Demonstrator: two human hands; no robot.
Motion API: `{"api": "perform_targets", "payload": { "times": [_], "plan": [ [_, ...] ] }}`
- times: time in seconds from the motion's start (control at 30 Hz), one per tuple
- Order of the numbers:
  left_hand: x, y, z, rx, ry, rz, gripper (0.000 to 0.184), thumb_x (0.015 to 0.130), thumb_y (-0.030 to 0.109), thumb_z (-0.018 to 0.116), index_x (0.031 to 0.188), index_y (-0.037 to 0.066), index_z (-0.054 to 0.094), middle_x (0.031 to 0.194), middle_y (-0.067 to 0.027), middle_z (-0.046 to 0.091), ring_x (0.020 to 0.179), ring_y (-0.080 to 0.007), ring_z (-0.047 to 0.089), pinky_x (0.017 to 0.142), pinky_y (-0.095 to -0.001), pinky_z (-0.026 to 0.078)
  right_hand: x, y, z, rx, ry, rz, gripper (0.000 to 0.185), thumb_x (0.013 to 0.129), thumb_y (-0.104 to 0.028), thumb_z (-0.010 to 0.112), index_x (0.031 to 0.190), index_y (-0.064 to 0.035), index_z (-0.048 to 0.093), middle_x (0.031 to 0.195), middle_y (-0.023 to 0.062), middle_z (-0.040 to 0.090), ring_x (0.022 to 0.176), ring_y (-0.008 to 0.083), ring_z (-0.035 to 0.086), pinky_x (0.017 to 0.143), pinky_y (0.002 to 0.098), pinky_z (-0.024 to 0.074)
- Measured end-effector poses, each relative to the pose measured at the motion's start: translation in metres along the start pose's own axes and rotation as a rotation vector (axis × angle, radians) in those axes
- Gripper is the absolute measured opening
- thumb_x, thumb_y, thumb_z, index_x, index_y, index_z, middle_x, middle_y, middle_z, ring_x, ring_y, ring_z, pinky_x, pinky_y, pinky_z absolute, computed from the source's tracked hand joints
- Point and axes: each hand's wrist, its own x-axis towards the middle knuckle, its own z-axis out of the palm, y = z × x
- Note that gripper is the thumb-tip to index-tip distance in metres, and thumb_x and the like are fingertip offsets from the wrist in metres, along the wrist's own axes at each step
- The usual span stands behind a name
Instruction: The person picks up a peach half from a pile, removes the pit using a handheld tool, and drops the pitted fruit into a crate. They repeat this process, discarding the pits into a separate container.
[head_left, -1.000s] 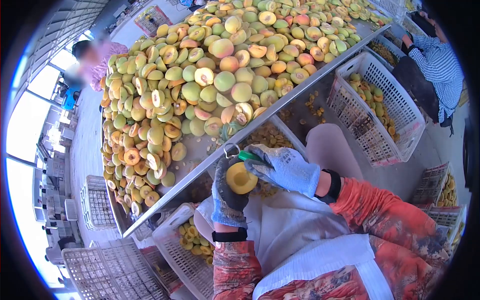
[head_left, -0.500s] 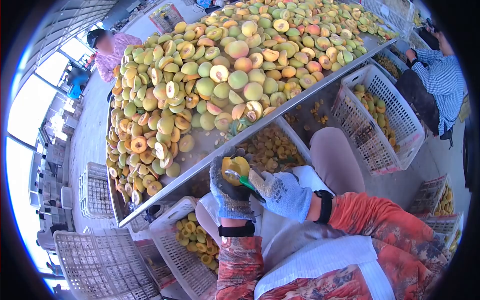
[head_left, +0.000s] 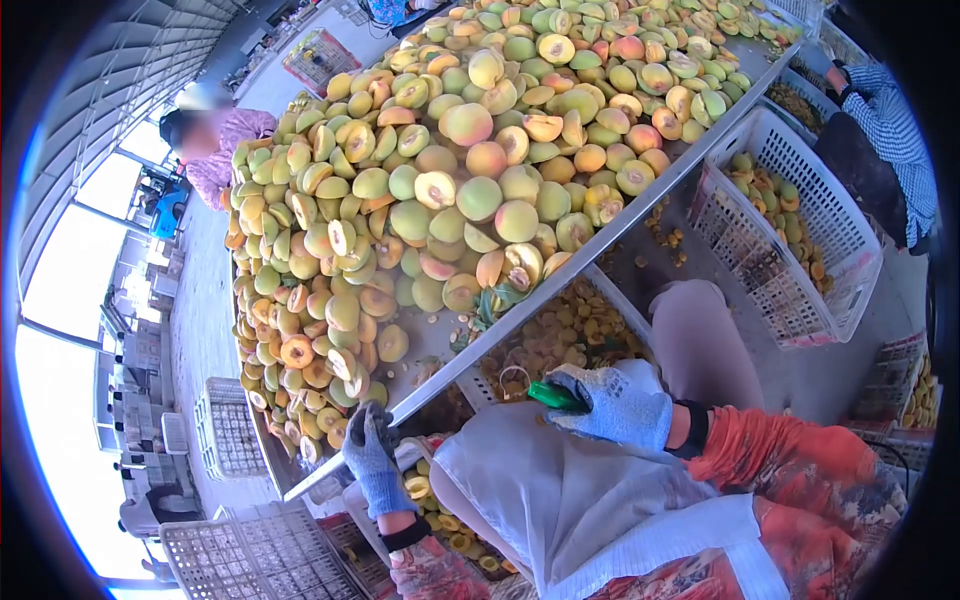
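Note:
My left hand point(head_left: 372, 458), in a blue-grey glove with dark fingertips, is at the near metal edge of the table, close to the halved peaches. Its fingers look loosely apart, and I see no fruit in them. My right hand point(head_left: 615, 402), gloved alike, is closed around the green handle of a pitting tool point(head_left: 558, 396). The tool's thin metal loop points left, above my apron-covered lap. Yellow-green and reddish peaches point(head_left: 465, 125), many halved with pits showing, are heaped on the metal table point(head_left: 415, 345).
Below the table edge a bin point(head_left: 570, 325) holds small brownish-yellow pieces. A crate of peach halves point(head_left: 460, 520) stands by my left leg, and a white crate point(head_left: 790, 230) with more halves is at right. Co-workers sit at right point(head_left: 890, 140) and far left point(head_left: 215, 145).
My left hand has moved left and down from my right hand to the table edge; the peach piece it held is gone from it. My right hand has shifted slightly right with the tool.

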Motion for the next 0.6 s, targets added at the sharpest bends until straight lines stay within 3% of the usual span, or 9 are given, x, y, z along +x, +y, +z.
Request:
{"api": "perform_targets", "payload": {
  "times": [0.1,0.13,0.2,0.27,0.33,0.43,0.47,0.53,0.6],
  "plan": [
    [0.062,0.069,0.082,-0.044,0.010,-0.251,0.026,0.088,0.019,0.054,0.109,0.005,0.058,0.082,-0.0072,0.063,0.052,-0.0078,0.054,0.037,-0.0190,0.038,0.006,0.026,0.011,0.061,0.012,-0.070,0.033,0.079,-0.030,0.060,0.101,-0.0068,0.051,0.082,0.0170,0.059,0.075,0.0352,0.058,0.065,0.0410,0.0462],
    [0.085,0.069,0.105,-0.030,-0.010,-0.206,0.028,0.087,0.022,0.055,0.108,0.003,0.057,0.082,-0.0077,0.062,0.058,-0.0110,0.057,0.041,-0.0223,0.041,0.008,0.029,0.008,0.092,0.045,-0.105,0.033,0.079,-0.030,0.060,0.101,-0.0069,0.051,0.082,0.0170,0.059,0.074,0.0351,0.058,0.064,0.0405,0.0464],
    [0.122,0.063,0.151,0.101,-0.045,-0.025,0.040,0.081,0.024,0.061,0.113,0.002,0.052,0.093,-0.0154,0.061,0.079,-0.0248,0.059,0.069,-0.0326,0.047,0.009,0.026,-0.011,0.079,0.019,-0.073,0.035,0.079,-0.031,0.059,0.102,-0.0069,0.050,0.082,0.0169,0.058,0.074,0.0354,0.058,0.064,0.0397,0.0465],
    [0.142,0.055,0.181,0.630,-0.098,0.145,0.045,0.077,0.021,0.063,0.116,0.004,0.050,0.104,-0.0174,0.057,0.092,-0.0260,0.057,0.079,-0.0336,0.045,0.011,0.024,-0.023,-0.018,-0.012,0.021,0.035,0.080,-0.031,0.059,0.103,-0.0070,0.050,0.083,0.0168,0.058,0.074,0.0357,0.058,0.064,0.0396,0.0464],
    [0.136,0.055,0.192,0.777,-0.068,0.145,0.048,0.075,0.019,0.062,0.117,0.001,0.048,0.109,-0.0176,0.055,0.102,-0.0263,0.054,0.085,-0.0349,0.043,0.010,0.033,-0.024,0.009,0.070,0.041,0.039,0.077,-0.031,0.063,0.104,-0.0058,0.051,0.083,0.0167,0.059,0.074,0.0350,0.059,0.064,0.0381,0.0470],
    [0.138,0.020,0.166,-0.146,-0.092,0.068,0.049,0.074,0.013,0.060,0.119,-0.003,0.046,0.109,-0.0155,0.055,0.093,-0.0262,0.058,0.077,-0.0355,0.051,0.009,0.037,-0.026,-0.006,0.086,0.060,0.043,0.073,-0.029,0.069,0.104,-0.0042,0.053,0.086,0.0167,0.060,0.077,0.0341,0.060,0.066,0.0369,0.0476],
    [0.124,0.026,0.147,-0.143,-0.071,0.064,0.049,0.074,0.013,0.060,0.119,-0.003,0.046,0.109,-0.0155,0.055,0.093,-0.0262,0.058,0.077,-0.0355,0.051,0.010,0.037,-0.028,-0.046,0.044,0.081,0.043,0.073,-0.028,0.069,0.104,-0.0038,0.053,0.088,0.0167,0.060,0.079,0.0340,0.060,0.068,0.0373,0.0476],
    [0.090,0.037,0.102,-0.761,-0.188,-0.266,0.049,0.072,0.009,0.059,0.118,0.001,0.048,0.108,-0.0132,0.056,0.089,-0.0248,0.059,0.073,-0.0340,0.053,0.006,0.038,-0.025,-0.040,-0.008,0.024,0.043,0.073,-0.025,0.068,0.107,-0.0034,0.053,0.095,0.0167,0.060,0.085,0.0338,0.059,0.072,0.0377,0.0474],
    [0.058,0.028,0.084,-1.157,-0.034,-0.421,0.045,0.074,0.013,0.059,0.117,0.004,0.048,0.107,-0.0122,0.056,0.089,-0.0274,0.059,0.072,-0.0374,0.053,0.004,0.043,-0.008,-0.031,0.135,-0.092,0.044,0.074,-0.024,0.068,0.110,-0.0031,0.053,0.098,0.0169,0.060,0.087,0.0347,0.059,0.073,0.0376,0.0477]
  ]
}}
